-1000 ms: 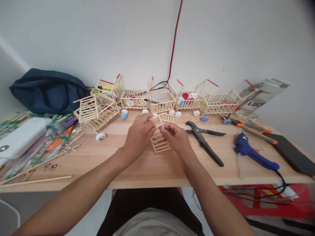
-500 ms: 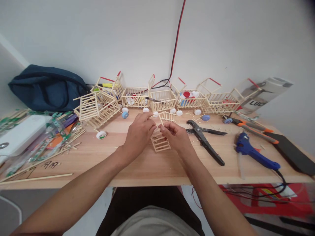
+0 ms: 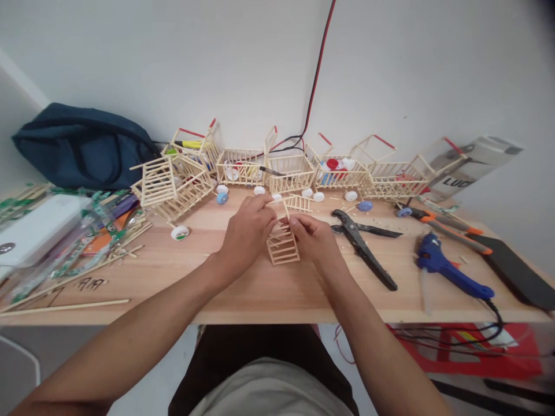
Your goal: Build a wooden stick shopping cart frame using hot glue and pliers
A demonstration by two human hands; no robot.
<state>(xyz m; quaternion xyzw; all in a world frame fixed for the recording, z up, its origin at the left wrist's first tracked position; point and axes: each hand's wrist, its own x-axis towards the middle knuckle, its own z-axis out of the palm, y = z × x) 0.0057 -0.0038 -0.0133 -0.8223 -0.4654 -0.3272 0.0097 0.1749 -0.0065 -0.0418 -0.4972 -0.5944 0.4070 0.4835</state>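
A small slatted frame of pale wooden sticks (image 3: 284, 249) stands on the table between my hands. My left hand (image 3: 251, 224) grips its upper left part, with fingers closed around the sticks. On the other side, the thumb and fingers of my right hand (image 3: 313, 237) pinch the frame's upper right edge. The fingers partly hide the far part of the frame. Just behind my hands lies a flat ladder-like stick panel (image 3: 299, 203). Nearby to the right are black-handled pliers (image 3: 364, 251).
Several stick-built carts with red handles, one being this cart (image 3: 290, 175), line the wall. A blue glue gun (image 3: 453, 271) and orange-handled pliers (image 3: 455, 228) lie right. A navy bag (image 3: 87, 147), white box (image 3: 43, 228) and loose sticks (image 3: 69, 307) occupy the left.
The view has shifted slightly. My right hand has moved a little outward along the frame's right edge, showing more of the slats; my left hand keeps its grip.
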